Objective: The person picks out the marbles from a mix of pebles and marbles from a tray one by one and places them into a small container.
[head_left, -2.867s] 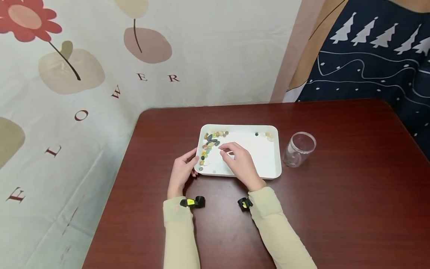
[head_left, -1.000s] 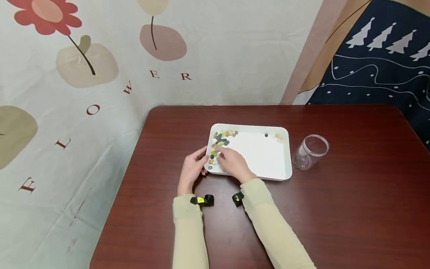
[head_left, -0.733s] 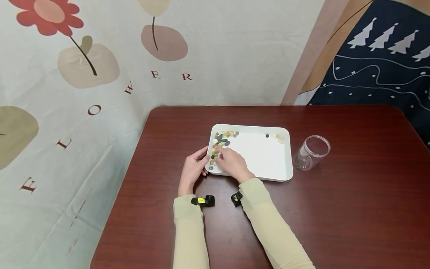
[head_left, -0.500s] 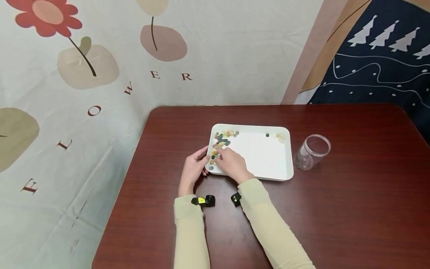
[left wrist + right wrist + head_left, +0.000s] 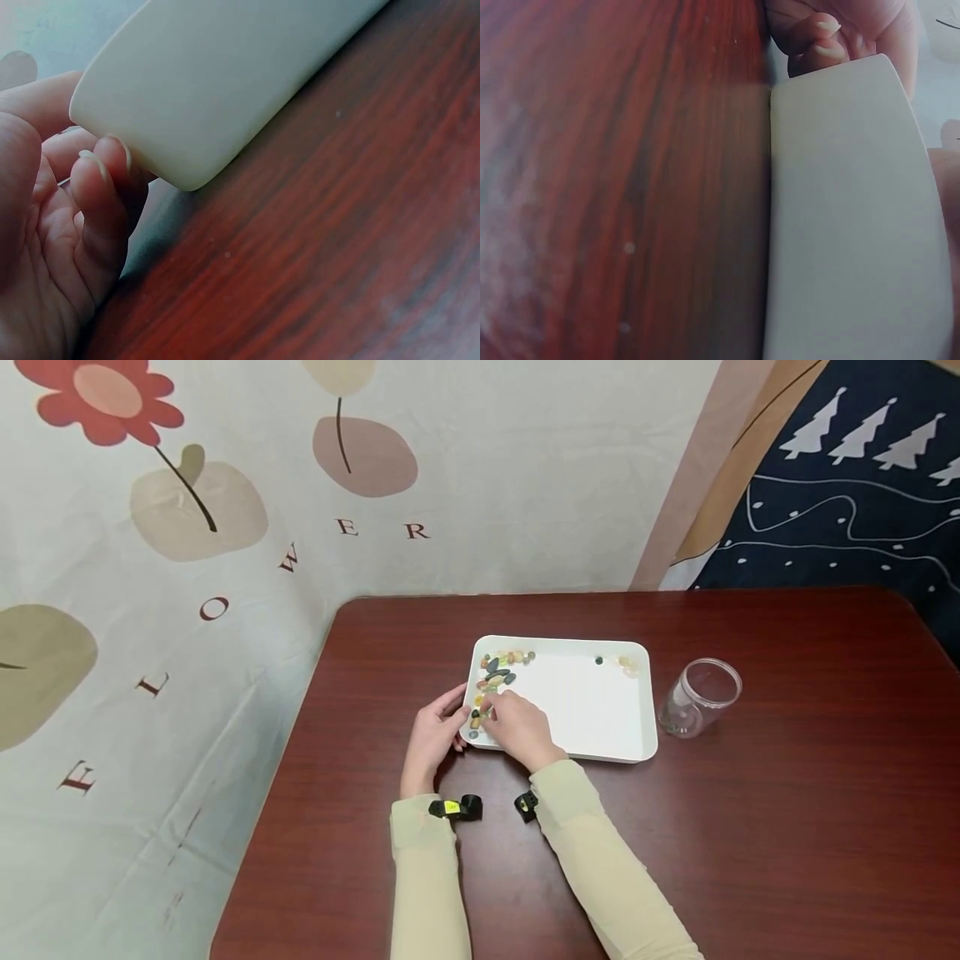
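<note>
A white rectangular tray [image 5: 592, 710] lies on the table, with small colored polished pebbles [image 5: 495, 675] gathered along its left side. My left hand [image 5: 427, 735] grips the tray's near left corner, thumb at the rim; in the left wrist view its curled fingers [image 5: 101, 199] press against the tray's outer wall. My right hand [image 5: 517, 727] reaches over the near wall, with thumb and index fingertips down among the pebbles at the left. Whether it pinches a pebble I cannot tell. The right wrist view shows mostly the tray's outer wall [image 5: 855, 210].
A clear jar [image 5: 699, 697] stands right of the tray. One dark pebble [image 5: 598, 660] and a few pale yellowish ones [image 5: 627, 666] lie at the tray's far right. The red-brown table [image 5: 810, 777] reaches back to a printed cloth [image 5: 510, 468].
From above the tray's middle left, my right hand has moved left and down onto the pebbles, then stayed nearly still. The left hand keeps its hold on the tray. The head view has shifted slightly.
</note>
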Available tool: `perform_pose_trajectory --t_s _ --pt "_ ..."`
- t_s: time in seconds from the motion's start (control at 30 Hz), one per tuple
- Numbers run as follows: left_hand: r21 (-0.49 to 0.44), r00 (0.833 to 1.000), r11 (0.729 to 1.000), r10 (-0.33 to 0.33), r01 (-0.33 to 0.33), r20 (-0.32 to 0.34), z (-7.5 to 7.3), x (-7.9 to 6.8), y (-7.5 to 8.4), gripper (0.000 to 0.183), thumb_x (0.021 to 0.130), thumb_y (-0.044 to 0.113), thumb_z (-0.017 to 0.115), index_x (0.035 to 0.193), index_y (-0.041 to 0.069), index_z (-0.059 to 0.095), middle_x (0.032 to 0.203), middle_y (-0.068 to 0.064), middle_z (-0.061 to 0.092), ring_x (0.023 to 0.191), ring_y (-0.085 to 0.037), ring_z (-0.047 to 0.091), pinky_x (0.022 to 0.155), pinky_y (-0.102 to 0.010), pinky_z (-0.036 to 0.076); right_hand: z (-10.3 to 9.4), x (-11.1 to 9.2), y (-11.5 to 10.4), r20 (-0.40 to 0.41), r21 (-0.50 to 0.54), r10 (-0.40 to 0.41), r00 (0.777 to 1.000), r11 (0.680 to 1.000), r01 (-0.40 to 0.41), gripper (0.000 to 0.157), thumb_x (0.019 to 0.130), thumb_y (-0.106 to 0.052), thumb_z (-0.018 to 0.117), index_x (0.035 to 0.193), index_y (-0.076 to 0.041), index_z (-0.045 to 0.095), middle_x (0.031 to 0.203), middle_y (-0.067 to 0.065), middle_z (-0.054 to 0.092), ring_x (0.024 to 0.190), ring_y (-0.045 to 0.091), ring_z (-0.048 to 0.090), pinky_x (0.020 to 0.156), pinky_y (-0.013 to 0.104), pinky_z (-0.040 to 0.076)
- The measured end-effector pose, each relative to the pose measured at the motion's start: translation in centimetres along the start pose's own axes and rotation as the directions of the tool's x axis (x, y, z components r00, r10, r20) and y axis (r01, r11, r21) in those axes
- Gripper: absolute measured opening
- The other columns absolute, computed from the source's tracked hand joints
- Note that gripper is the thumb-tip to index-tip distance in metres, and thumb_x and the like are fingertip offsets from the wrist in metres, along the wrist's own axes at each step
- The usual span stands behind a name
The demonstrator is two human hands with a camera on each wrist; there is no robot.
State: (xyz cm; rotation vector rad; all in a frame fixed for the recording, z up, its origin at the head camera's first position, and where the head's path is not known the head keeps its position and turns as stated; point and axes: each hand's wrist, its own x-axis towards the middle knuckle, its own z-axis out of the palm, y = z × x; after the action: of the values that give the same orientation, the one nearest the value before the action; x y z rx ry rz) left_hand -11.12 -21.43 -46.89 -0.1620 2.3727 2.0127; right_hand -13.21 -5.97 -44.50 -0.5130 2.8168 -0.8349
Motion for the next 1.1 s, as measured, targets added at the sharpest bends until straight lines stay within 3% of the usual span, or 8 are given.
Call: perform_pose_trajectory --t_s 0.3,0.5,0.7,0.87,1.1 --pt "0.015 0.999 1.0 0.019 -0.019 -0.031 0.1 0.1 -0.4 0.038 0.084 0.017 0.061 0.122 0.02 0.056 0.113 -0.002 0.059 0.038 -0.018 0.048 0.035 -0.03 0.044 0.0 0.1 0.0 -0.003 0.033 0.022 1.0 0.999 -0.022 0.012 0.083 -0.023 0.058 0.093 -0.018 0.063 0.077 -0.005 0.051 0.066 0.011 0.049 0.056 0.028 0.042" --pt "0.01 1.0 1.0 0.009 -0.009 -0.025 0.0 0.1 -0.4 0.037 0.085 0.016 0.06 0.122 0.021 0.057 0.113 -0.002 0.06 0.039 -0.018 0.048 0.035 -0.031 0.044 0.0 -0.1 0.3 -0.052 0.105 0.021 0.998 0.994 -0.016 0.012 0.084 -0.023 0.058 0.094 -0.017 0.062 0.079 -0.006 0.058 0.07 0.011 0.054 0.061 0.03 0.045" --pt "-0.016 0.999 0.999 -0.038 0.038 0.006 0.0 -0.3 0.7 0.039 0.085 0.014 0.059 0.124 0.018 0.055 0.117 -0.006 0.058 0.04 -0.019 0.049 0.036 -0.031 0.045 -0.1 -0.2 0.4 -0.112 0.165 -0.009 0.994 0.986 0.027 0.012 0.083 -0.019 0.058 0.094 -0.015 0.063 0.081 -0.004 0.062 0.074 0.012 0.057 0.068 0.029 0.046" --pt "-0.013 0.999 0.999 -0.03 0.031 0.012 0.1 -0.8 2.0 0.041 0.086 0.01 0.058 0.126 0.011 0.052 0.118 -0.011 0.056 0.04 -0.018 0.049 0.036 -0.03 0.045 -0.6 -0.3 0.5 -0.174 0.218 -0.036 0.984 0.973 0.074 0.012 0.082 -0.018 0.06 0.093 -0.015 0.063 0.08 -0.004 0.061 0.071 0.01 0.055 0.066 0.026 0.045" --pt "0.014 0.999 0.999 -0.032 0.031 0.008 0.2 -0.9 2.2 0.04 0.086 0.011 0.057 0.126 0.012 0.053 0.118 -0.01 0.057 0.04 -0.018 0.049 0.038 -0.03 0.046 -1.3 -1.2 1.0 -0.257 0.244 -0.075 0.963 0.96 0.139 0.012 0.082 -0.018 0.061 0.094 -0.016 0.063 0.08 -0.006 0.06 0.071 0.008 0.055 0.064 0.024 0.045"
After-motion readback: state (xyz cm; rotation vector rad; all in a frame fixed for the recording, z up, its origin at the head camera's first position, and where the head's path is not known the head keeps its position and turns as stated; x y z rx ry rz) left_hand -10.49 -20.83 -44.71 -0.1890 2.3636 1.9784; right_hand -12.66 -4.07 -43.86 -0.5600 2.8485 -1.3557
